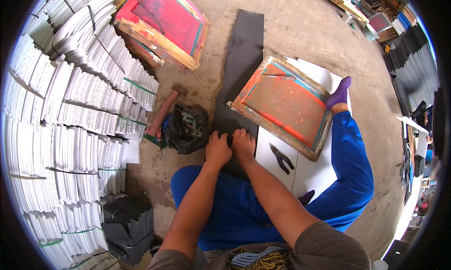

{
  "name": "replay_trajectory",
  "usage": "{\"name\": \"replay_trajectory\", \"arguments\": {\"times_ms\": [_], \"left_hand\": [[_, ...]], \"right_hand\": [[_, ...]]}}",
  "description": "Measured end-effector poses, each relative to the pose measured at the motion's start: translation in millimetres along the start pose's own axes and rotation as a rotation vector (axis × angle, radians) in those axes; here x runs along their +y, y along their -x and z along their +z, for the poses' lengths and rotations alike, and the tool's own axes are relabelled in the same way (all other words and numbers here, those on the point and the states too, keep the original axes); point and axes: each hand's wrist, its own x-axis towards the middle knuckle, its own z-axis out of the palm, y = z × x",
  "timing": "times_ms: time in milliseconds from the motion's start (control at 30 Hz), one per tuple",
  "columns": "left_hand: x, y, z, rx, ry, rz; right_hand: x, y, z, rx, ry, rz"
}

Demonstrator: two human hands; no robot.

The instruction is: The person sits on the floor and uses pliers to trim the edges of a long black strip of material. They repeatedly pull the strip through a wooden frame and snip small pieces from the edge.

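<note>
From the head camera we look down on our own two hands, pressed side by side on the near end of a long black rubbery sheet (242,58) that runs away from us across the concrete floor (300,30). Our left hand (217,149) is curled, knuckles up, fingers folded down onto the sheet's edge; our right hand (243,144) sits touching it, likewise bent at the fingers. Something small and dark shows between the two hands, but we cannot tell whether either one actually grips it or only presses on the sheet.

Just right of the sheet, its corner close to our right hand, lies a wooden-framed printing screen with orange-red mesh (285,103), resting partly on white flat boards (314,169). We count one pair of black pliers (281,158) lying on those boards. A second wooden screen frame with red mesh (164,18) leans farther off to the left, so two frames near us in all. Left of our left hand sits one crumpled black plastic bag (188,127), and beside it one reddish roller (162,112). Bundled stacks of white sheets (70,105) fill the left side.
</note>
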Motion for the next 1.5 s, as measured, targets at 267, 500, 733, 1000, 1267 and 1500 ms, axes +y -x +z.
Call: {"name": "replay_trajectory", "arguments": {"times_ms": [267, 500, 733, 1000, 1267, 1500], "left_hand": [[8, 23, -78, 0.645, 0.363, -0.132], [-46, 14, -84, 0.534, 0.387, -0.444], [-31, 12, -85, 0.51, 0.416, -0.443], [19, 12, -51, 0.544, 0.17, 0.154], [15, -9, -23, 0.174, 0.203, 0.135], [14, -11, -19, 0.154, 0.227, 0.12]], "right_hand": [[-27, -30, -51, -0.031, -0.59, 0.18], [-115, -62, -96, -0.174, -0.743, -0.071], [-102, -60, -100, -0.218, -0.811, -0.157], [8, 3, -60, -0.055, -0.547, 0.014], [26, 15, -33, -0.004, -0.437, 0.102], [21, 19, -19, 0.092, -0.322, 0.049]]}}
